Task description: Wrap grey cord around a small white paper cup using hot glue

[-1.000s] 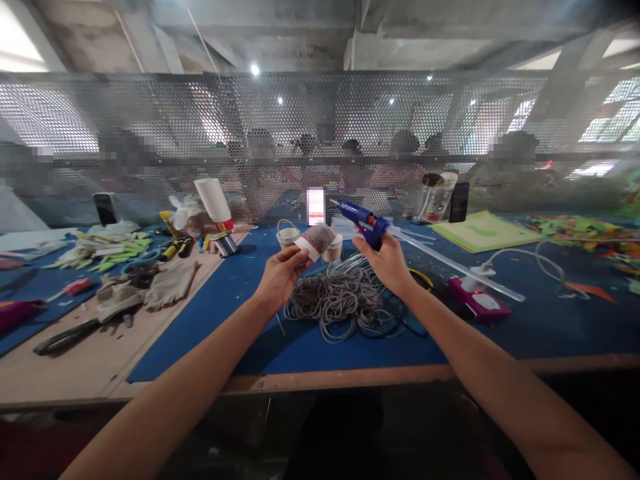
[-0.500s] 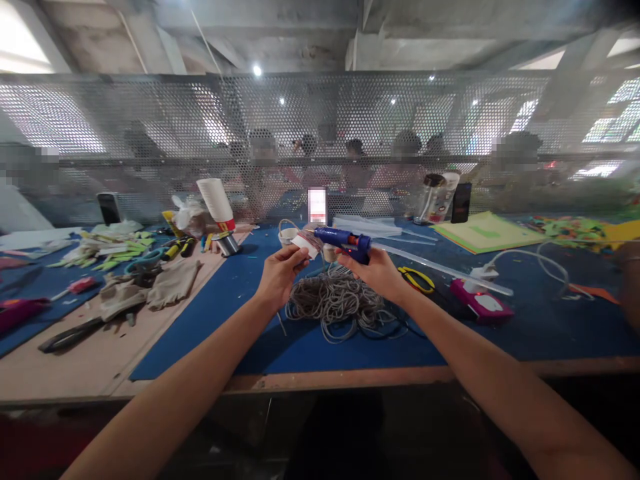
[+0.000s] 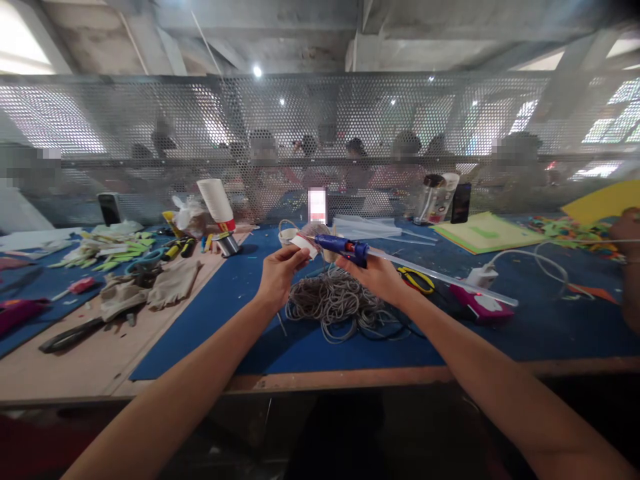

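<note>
My left hand pinches a small white paper piece between thumb and fingertips. Its far side has a reddish-brown edge, too small to make out. My right hand is wrapped round a blue hot glue gun, whose nozzle points left at the paper piece. Whether the tip touches it, I cannot tell. A long clear glue stick sticks out of the gun's back to the right. Below both hands, a tangled heap of grey cord lies on the blue mat.
Behind my hands stands a small pale basket. To the left are stacked paper cups, gloves and a black-handled tool. Yellow-handled pliers and a magenta box with a plug lie right. Another person's hand shows at the right edge.
The glue gun has tilted and shifted slightly, its nozzle a little lower; the glue stick's end swings lower right. The person at the right edge has raised a yellow sheet.
</note>
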Tool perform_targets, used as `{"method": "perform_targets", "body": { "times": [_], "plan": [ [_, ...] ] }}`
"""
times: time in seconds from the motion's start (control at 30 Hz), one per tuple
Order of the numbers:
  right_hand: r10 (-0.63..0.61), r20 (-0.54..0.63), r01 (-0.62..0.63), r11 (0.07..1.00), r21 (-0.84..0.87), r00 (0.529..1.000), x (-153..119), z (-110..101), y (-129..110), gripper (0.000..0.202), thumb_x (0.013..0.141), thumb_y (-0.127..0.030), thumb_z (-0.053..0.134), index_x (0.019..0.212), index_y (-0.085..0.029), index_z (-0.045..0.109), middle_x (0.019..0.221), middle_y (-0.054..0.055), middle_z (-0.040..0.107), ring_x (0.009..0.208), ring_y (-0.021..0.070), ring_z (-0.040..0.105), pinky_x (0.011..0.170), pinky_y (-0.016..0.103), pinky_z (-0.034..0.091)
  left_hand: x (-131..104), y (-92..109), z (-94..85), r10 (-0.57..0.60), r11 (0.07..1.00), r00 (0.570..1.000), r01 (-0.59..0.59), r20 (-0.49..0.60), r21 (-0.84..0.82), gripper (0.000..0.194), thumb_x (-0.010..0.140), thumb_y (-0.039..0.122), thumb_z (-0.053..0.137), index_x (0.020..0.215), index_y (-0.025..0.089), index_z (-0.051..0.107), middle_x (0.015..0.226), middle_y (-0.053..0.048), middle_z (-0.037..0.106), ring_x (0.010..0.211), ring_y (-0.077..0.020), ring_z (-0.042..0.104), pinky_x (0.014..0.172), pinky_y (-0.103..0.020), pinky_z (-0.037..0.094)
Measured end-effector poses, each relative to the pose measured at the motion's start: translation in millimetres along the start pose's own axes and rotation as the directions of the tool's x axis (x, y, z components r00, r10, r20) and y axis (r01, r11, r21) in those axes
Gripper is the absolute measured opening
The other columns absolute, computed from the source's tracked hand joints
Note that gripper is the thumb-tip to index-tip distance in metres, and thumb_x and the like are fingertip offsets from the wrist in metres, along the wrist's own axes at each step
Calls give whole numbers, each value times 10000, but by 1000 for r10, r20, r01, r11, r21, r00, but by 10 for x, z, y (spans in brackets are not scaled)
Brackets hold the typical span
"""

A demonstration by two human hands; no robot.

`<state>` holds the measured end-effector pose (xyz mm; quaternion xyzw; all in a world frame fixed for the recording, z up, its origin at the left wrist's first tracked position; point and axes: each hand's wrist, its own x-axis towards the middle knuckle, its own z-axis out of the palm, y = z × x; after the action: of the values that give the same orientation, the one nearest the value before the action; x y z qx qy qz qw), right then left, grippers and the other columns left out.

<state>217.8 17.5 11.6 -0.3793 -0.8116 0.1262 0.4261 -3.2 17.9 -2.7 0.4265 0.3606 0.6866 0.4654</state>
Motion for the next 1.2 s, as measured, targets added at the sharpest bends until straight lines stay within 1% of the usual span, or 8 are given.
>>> {"method": "perform_targets", "body": {
  "times": [0.1,0.23,0.43,0.63,0.77,0.93,1.2],
  "plan": [
    [1,-6,-1,1000,-22,1000,16,1,1,379,912,-504,576,1181,-254,669,1034,56,737,983,253,663,843,353,497,3,-2,-1,16,1000,1000,-16,7,14,184,627,248,869,729,144,757,739,-32,686,697,-128,621,745,-280,497],
    [15,4,-15,1000,-15,1000,23,13,12,384,905,-507,585,1174,-249,677,1016,47,740,939,238,670,831,355,506,-9,22,16,28,1000,1000,-28,-1,10,195,615,255,876,731,147,762,746,-31,687,689,-127,612,735,-279,491],
    [-10,-23,10,1000,19,1000,28,48,51,431,899,-543,588,1172,-224,686,1044,62,741,987,254,674,877,379,505,-18,47,26,27,999,1000,-27,-3,17,230,594,279,886,727,141,759,736,-25,682,699,-123,609,743,-268,486],
    [-20,-39,19,999,-27,999,25,60,92,425,889,-571,592,1132,-238,696,973,55,743,903,259,683,796,379,510,-15,50,21,20,1000,1000,-20,2,24,259,580,299,893,730,141,753,738,-19,688,704,-120,608,760,-272,479],
    [-21,-41,18,998,-67,999,27,48,86,411,895,-565,582,1114,-238,702,976,67,739,911,263,676,792,383,504,-17,48,18,19,999,1000,-19,6,26,258,582,296,890,730,138,750,735,-24,691,697,-122,607,749,-275,478],
    [-14,-30,11,996,-84,999,32,50,93,412,896,-565,581,1122,-240,696,959,64,743,885,256,678,750,365,497,-9,35,8,27,999,1000,-28,11,28,247,593,293,885,731,139,749,722,-21,685,697,-125,611,747,-278,483],
    [-31,-38,27,994,-103,999,30,56,117,432,904,-569,570,1139,-229,694,966,70,745,876,252,679,755,359,495,7,19,-3,16,1000,1000,-16,12,23,271,579,310,899,730,137,753,710,-27,689,689,-121,610,723,-260,482]
  ]
}}
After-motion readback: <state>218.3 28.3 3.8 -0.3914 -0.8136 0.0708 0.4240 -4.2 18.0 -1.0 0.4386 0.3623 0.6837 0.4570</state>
